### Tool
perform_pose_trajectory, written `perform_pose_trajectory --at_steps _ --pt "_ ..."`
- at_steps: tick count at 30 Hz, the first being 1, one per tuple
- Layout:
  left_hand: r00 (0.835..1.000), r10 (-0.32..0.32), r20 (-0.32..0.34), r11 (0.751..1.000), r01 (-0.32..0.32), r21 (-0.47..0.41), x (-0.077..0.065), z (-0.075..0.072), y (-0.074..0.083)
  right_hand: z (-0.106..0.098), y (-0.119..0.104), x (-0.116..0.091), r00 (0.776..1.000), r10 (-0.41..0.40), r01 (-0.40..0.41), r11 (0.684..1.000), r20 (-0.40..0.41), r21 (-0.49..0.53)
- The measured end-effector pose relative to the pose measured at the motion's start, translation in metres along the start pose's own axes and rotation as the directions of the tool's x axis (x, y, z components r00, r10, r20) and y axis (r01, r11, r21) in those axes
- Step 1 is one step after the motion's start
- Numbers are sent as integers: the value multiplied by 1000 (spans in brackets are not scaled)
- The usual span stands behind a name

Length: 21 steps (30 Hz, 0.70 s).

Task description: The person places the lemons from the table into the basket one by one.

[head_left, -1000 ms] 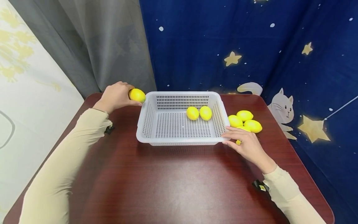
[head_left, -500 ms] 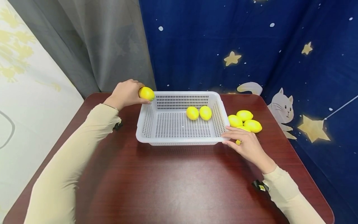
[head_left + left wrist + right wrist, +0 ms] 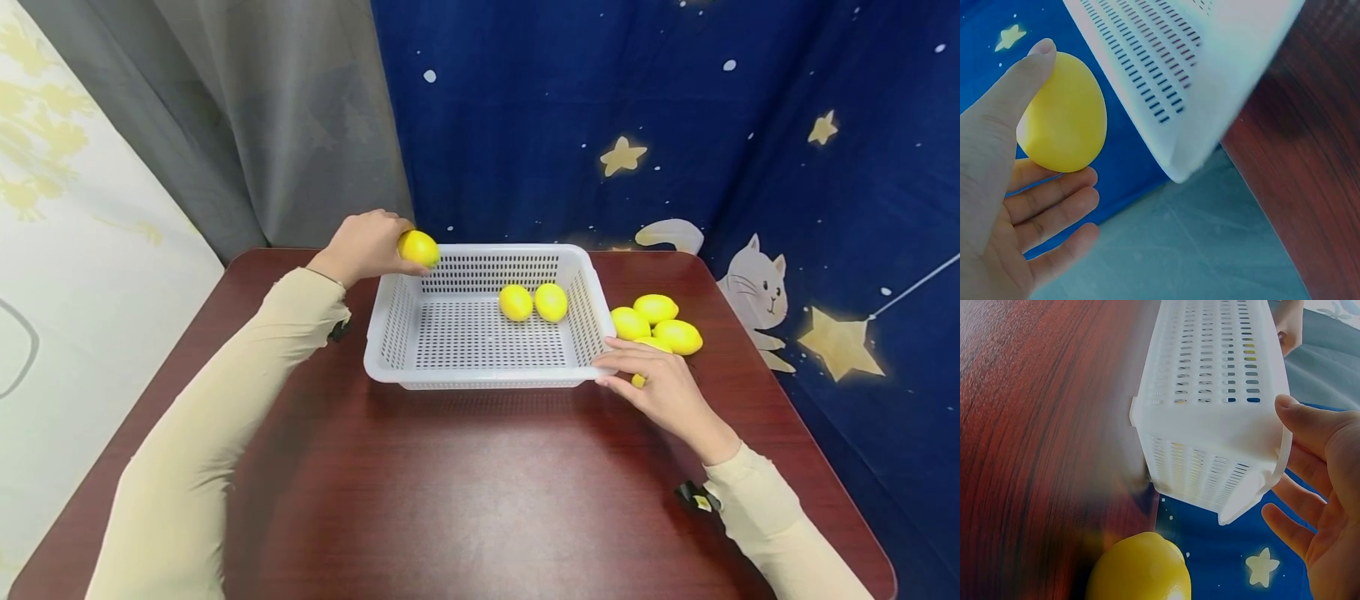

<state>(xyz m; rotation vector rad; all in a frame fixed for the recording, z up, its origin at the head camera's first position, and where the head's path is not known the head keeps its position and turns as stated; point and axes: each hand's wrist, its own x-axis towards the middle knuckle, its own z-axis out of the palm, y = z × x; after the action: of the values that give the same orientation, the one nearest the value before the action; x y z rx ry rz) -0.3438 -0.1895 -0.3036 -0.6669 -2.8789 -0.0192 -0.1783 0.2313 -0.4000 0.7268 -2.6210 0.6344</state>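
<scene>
Farthest to the left of my left grip (image 3: 367,244) there is a white surface (image 3: 82,275) with a pale yellow pattern, and behind this grip hangs a grey curtain (image 3: 322,125). My left grip comes out of a cream sleeve (image 3: 202,442) and is clamped on one lemon (image 3: 418,248), with the thumb on one side and fingers on the other; the left wrist view shows the lower fingers reaching past the fruit. This held lemon is raised at the far left corner of the white basket (image 3: 491,375), and in the left wrist view a gap appears between it and the rim. The basket stands on the dark red tabletop (image 3: 450,492), between my two grips. Inside it, to the right of my left grip, two lemons lie side by side on the bottom, nearer to the right wall: the left one (image 3: 516,302) and the right one (image 3: 551,302). My right grip (image 3: 660,387) pinches the basket's rim at the near right corner, the thumb on the near side. Just beyond this grip, outside the basket, a group of lemons (image 3: 678,337) lies on the tabletop; my hand partly hides them, so I cannot tell their full number. Behind everything is a blue curtain (image 3: 525,125) with stars.
</scene>
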Motion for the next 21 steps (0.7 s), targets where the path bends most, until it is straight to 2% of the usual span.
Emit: perform_pose_trajectory --at_steps 9,21 --pt "999 31 41 1000 -31 -5 15 1 17 0 0 1 1000 19 -19 1000 25 2" --pt "993 56 103 998 -57 7 32 10 37 2 1 0 1000 0 0 1000 -2 18"
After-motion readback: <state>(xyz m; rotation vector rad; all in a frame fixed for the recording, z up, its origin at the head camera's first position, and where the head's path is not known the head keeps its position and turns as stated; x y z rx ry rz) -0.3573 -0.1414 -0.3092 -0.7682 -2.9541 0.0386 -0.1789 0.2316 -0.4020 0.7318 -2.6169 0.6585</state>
